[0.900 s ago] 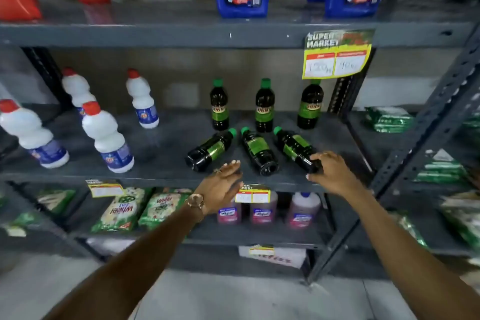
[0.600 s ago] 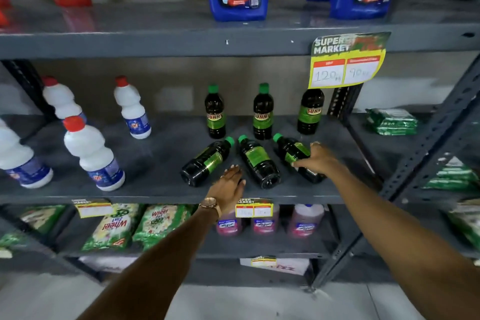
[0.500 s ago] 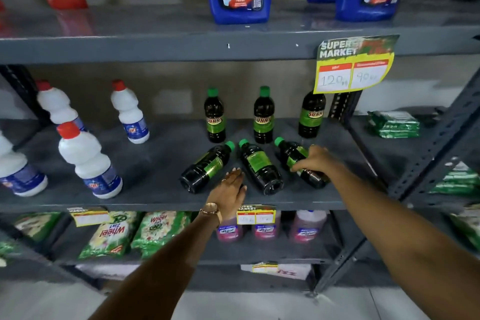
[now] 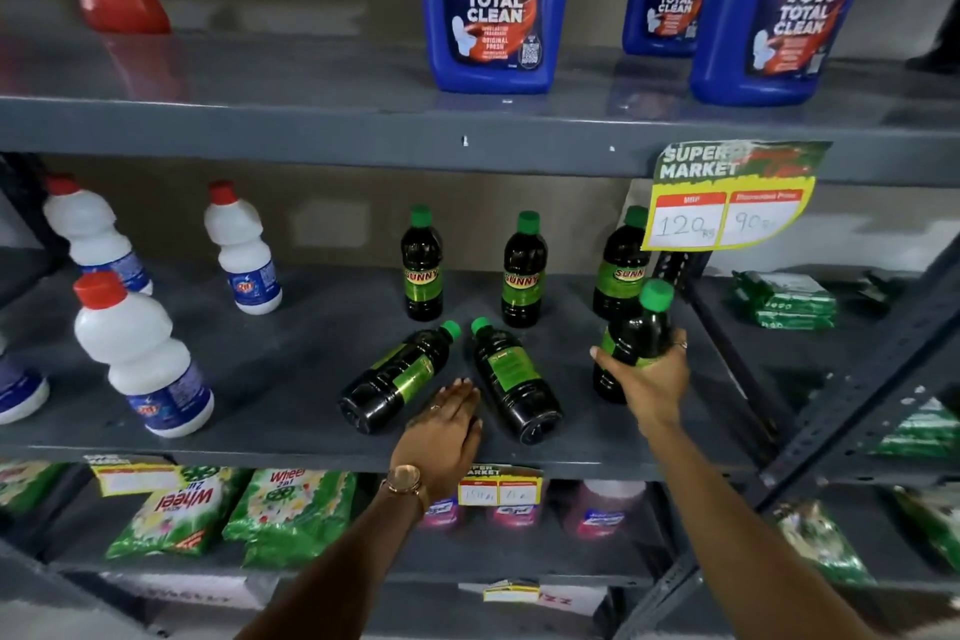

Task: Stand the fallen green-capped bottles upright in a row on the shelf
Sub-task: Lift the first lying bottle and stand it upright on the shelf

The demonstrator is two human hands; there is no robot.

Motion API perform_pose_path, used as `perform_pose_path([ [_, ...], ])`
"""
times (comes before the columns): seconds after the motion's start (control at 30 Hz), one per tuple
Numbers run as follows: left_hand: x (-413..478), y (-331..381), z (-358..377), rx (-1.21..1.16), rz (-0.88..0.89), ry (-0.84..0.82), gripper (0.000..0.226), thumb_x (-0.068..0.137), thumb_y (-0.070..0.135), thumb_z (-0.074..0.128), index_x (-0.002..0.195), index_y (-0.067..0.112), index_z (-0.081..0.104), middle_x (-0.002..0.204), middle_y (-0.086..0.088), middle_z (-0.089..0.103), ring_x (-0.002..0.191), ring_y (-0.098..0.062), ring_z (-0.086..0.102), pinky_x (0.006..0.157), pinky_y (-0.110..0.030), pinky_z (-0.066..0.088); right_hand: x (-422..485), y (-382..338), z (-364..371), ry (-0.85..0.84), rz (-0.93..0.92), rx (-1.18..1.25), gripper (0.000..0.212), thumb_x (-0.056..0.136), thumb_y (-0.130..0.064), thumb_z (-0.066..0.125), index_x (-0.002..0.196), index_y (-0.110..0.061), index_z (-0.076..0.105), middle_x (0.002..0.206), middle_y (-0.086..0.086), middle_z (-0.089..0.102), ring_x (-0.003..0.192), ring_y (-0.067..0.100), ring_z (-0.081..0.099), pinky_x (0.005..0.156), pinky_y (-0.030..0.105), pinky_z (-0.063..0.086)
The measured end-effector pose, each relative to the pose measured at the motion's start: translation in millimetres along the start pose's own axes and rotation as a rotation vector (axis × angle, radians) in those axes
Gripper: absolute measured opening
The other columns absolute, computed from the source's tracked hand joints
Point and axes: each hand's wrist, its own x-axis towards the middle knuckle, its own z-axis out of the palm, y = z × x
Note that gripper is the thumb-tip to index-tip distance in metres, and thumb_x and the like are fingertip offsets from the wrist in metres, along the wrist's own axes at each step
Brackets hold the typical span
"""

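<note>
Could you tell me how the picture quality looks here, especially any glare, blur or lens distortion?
Head view: wide-angle bending bows the upper shelf edge and splays the right-hand upright; soft glare sheens the upper shelf top and the two lying bottles; the price tag and bottle labels are slightly soft; the right hand and the bottle it grips are reasonably sharp; lighting is even, shadows faint.

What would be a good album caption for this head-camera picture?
Right hand stands one green-capped bottle upright; two more lie fallen beside the left hand.
</note>
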Motion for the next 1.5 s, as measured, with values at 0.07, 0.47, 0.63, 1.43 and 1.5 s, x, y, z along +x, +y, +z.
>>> perform_pose_path([
  [0.07, 0.7, 1.9, -2.0, -0.008, -0.009, 0.001, 0.065, 0.087, 0.046, 0.012, 0.14, 0.011, 0.027, 0.151, -0.007, 0.027, 0.139, -0.019, 0.019, 0.112, -0.027, 0.006, 4.8, -0.5, 3.6, 0.042, 0.0, 0.008, 0.07, 0.053, -0.013, 0.092, 0.108, -0.005, 0.049, 0.096, 0.002, 0.06, 0.088, 0.02, 0.059, 0.077, 0.026, 0.043],
  [0.47, 1.9, 7.2, -8.6, -0.003, 0.01, 0.02, 0.06, 0.088, 0.042, 0.023, 0.134, 0.007, 0.039, 0.144, -0.011, 0.04, 0.135, -0.022, 0.031, 0.111, -0.032, 0.008, 1.7, 43.3, 5.1, -0.003, -0.017, 0.078, 0.078, 0.065, 0.002, 0.079, 0.134, -0.017, 0.046, 0.124, 0.008, 0.061, 0.111, 0.019, 0.06, 0.097, 0.039, 0.051],
  [0.63, 3.4, 5.1, -6.3, 0.033, 0.0, -0.006, 0.057, 0.088, 0.04, 0.027, 0.13, 0.005, 0.046, 0.138, -0.014, 0.048, 0.13, -0.026, 0.04, 0.109, -0.043, 0.017, 2.6, 33.6, 19.3, 0.105, -0.05, -0.045, 0.085, 0.051, -0.013, 0.092, 0.126, -0.008, 0.051, 0.122, 0.01, 0.049, 0.116, 0.023, 0.044, 0.101, 0.034, 0.039],
  [1.43, 1.6, 8.1, -8.2, 0.003, -0.033, -0.019, 0.067, 0.085, 0.049, 0.018, 0.138, 0.012, 0.034, 0.148, -0.008, 0.035, 0.137, -0.02, 0.026, 0.109, -0.026, 0.014, 9.8, 46.3, 14.2, 0.021, -0.03, -0.059, 0.082, 0.056, -0.013, 0.09, 0.126, -0.005, 0.046, 0.118, 0.013, 0.058, 0.111, 0.027, 0.057, 0.091, 0.028, 0.045],
  [1.5, 1.8, 7.4, -8.2, 0.002, -0.041, -0.033, 0.067, 0.085, 0.05, 0.017, 0.138, 0.012, 0.033, 0.148, -0.007, 0.033, 0.137, -0.02, 0.025, 0.109, -0.027, 0.015, 10.0, 43.2, 10.6, 0.0, -0.029, -0.07, 0.071, 0.059, -0.009, 0.088, 0.119, -0.003, 0.05, 0.108, 0.011, 0.06, 0.105, 0.029, 0.061, 0.085, 0.025, 0.044],
])
